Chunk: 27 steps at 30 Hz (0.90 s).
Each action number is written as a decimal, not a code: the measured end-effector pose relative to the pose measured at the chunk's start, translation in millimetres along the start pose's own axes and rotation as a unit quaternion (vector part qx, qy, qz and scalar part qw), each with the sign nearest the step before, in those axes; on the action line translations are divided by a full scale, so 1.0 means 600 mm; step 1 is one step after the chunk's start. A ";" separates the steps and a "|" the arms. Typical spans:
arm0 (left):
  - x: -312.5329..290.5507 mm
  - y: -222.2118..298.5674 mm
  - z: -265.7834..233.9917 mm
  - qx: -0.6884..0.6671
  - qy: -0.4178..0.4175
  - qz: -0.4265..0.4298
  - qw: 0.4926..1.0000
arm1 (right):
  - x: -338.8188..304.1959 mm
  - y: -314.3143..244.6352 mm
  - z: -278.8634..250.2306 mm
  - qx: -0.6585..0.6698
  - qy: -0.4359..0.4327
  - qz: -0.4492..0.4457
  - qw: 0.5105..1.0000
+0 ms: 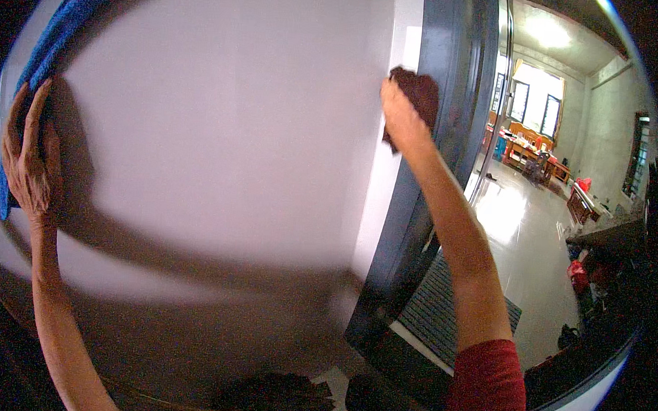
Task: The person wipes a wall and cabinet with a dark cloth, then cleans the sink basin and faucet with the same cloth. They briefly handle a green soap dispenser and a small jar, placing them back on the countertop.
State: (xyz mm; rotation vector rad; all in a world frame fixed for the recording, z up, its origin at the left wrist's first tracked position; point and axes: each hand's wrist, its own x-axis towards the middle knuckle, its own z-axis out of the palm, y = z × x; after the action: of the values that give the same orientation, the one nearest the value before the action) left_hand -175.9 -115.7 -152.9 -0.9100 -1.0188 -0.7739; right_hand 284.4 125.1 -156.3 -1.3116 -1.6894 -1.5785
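My left hand (29,166) is raised at the far left with its fingers stretched out, lying against a blue towel (51,40) that hangs along the pale wall (230,129). My right hand (406,121) is shut on a dark maroon cloth (422,95). It presses the cloth onto the white strip of wall beside the dark door frame (455,72). Part of the cloth bunches out past my fingers, over the frame's edge. My palm hides the rest of the cloth.
Right of the frame, an open doorway shows a shiny tiled floor (513,219) and wooden furniture (530,144) by the windows. A ribbed dark mat (441,304) lies at the threshold. Low down sits a dark bristly thing, perhaps a broom head (275,398).
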 end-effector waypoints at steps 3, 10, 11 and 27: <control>-0.001 -0.002 0.003 0.014 -0.009 0.006 1.000 | -0.051 -0.045 0.007 0.002 -0.065 0.041 0.997; -0.012 -0.002 0.009 0.032 -0.017 -0.002 0.999 | -0.180 -0.121 0.058 0.013 0.037 0.018 0.999; -0.013 -0.001 0.008 0.029 -0.018 -0.002 0.999 | -0.196 -0.127 0.063 0.013 -0.018 0.005 1.000; -0.052 -0.002 0.063 0.036 0.036 0.036 0.998 | -0.124 0.042 0.001 0.305 -0.243 -0.043 0.920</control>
State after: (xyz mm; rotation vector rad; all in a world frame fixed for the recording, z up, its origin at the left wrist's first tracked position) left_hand -201.2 -78.7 -172.5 -0.8471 -0.9403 -0.6996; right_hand 338.3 99.2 -207.7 -1.3517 -2.3085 -0.6611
